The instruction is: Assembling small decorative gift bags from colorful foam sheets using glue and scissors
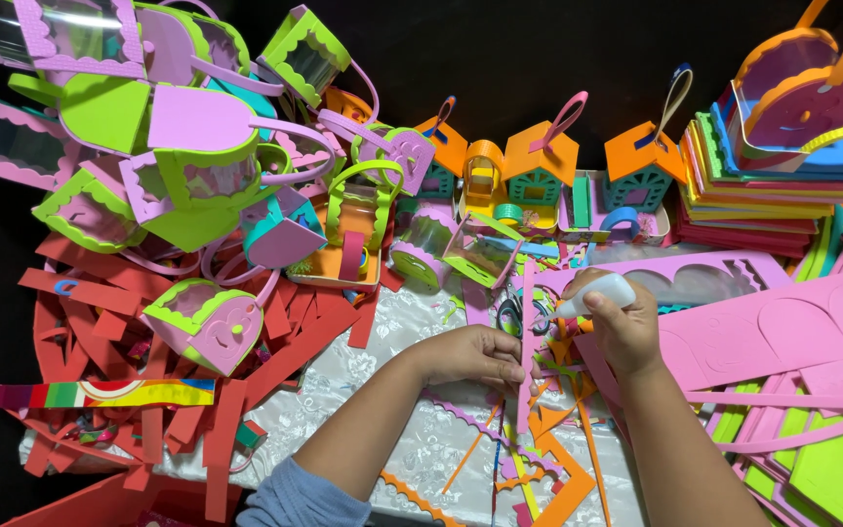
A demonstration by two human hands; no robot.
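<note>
Here, in the head view, your left hand [475, 356] pinches a long pink foam strip [526, 342] between thumb and fingers, its grip closed on the strip's middle so that the piece lies steady and lengthwise on the bench [412, 322]. Your right hand [622, 327] wraps its grip around a small white glue bottle [597, 295], tilted with the nozzle toward the strip's upper part; the tip itself is too small to make out, so you cannot tell whether it touches the foam. The two hands sit close together, one fixing the work, the other free to travel along it.

Just beyond the strip lies a large pink foam sheet [734, 322] with scalloped cut-outs, within easy reach of the right hand. Orange offcuts [563, 478] lie under and below the strip. Left of the hands, red foam strips [148, 322] lie heaped, and above them stand finished pink-and-green foam baskets [187, 146]. A row of little orange-roofed foam houses [539, 161] stands at the far edge, and a stack of coloured foam sheets [763, 195] rises at the far right, well apart from the hands.
</note>
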